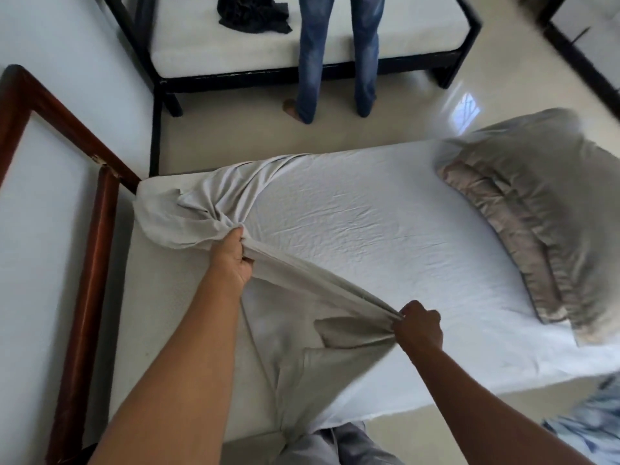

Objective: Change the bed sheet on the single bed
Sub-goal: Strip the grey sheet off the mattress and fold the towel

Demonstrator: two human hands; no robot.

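Note:
A pale grey bed sheet (385, 229) covers most of the single bed's mattress (151, 313), whose bare white surface shows at the left end. The sheet's left end is pulled back into a bunched fold. My left hand (231, 260) grips that bunched edge near the middle of the bed's left part. My right hand (417, 327) holds the same edge closer to the near side, and the fabric is stretched taut between both hands. A grey-beige folded duvet (536, 213) lies at the right end of the bed.
A dark red wooden headboard (90, 246) stands at the left. A second bed with a black frame (302, 75) is at the back, with dark clothing on it. A person in blue jeans (335, 62) stands before it. Blue cloth (597, 417) lies on the floor at the right.

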